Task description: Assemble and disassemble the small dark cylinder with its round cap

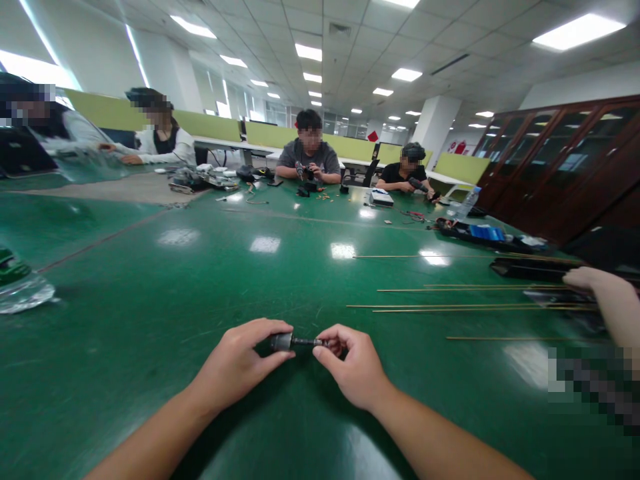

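Above the green table, my left hand (240, 370) is closed round the thick end of a dark metal piece (283, 343), between thumb and fingers. This piece has a stout cylinder at the left and a thin black rod running to the right; it looks like a drill chuck on a shaft, though its exact kind is unclear. The tip of the rod sits in a pinch between the thumb and fingers of my right hand (357, 373). Held level, the piece spans the gap between both hands. My fingers partly hide its two ends.
Several long thin rods (475, 307) lie on the green table (200, 287) at the right, near another person's hand (590, 277). A plastic bottle (23, 287) is at the left edge. Across the table sit several people with tools, a white box (381, 198) and a tray (480, 233).
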Tool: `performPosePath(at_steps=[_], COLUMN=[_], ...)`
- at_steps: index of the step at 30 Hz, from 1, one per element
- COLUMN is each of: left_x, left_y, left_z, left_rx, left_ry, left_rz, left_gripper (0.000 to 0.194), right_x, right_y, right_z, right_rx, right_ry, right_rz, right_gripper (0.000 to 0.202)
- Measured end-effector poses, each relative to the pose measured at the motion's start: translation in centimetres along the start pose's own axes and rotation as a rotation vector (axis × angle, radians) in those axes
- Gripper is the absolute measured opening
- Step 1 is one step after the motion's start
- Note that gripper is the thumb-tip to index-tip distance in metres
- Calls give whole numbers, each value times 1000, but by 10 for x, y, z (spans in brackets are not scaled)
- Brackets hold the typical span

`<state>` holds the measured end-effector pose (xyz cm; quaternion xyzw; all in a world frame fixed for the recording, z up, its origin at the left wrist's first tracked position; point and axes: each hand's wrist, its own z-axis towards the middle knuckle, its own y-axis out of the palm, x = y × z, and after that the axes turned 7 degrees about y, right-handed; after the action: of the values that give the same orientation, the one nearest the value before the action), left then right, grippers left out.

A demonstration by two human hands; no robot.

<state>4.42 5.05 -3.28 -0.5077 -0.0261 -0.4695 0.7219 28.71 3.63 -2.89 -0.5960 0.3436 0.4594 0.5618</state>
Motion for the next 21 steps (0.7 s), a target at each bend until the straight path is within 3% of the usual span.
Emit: performPosePath(at_steps=[21], left_x=[-3], left_y=[0], left_z=[0], left_rx=[-10], left_ry=[-17], left_rz=[11], left_gripper=[33], right_x=[2], right_y=[1], right_z=[1], right_rx=[11], right_ry=[-2], right_rz=[-8], right_gripper=[10])
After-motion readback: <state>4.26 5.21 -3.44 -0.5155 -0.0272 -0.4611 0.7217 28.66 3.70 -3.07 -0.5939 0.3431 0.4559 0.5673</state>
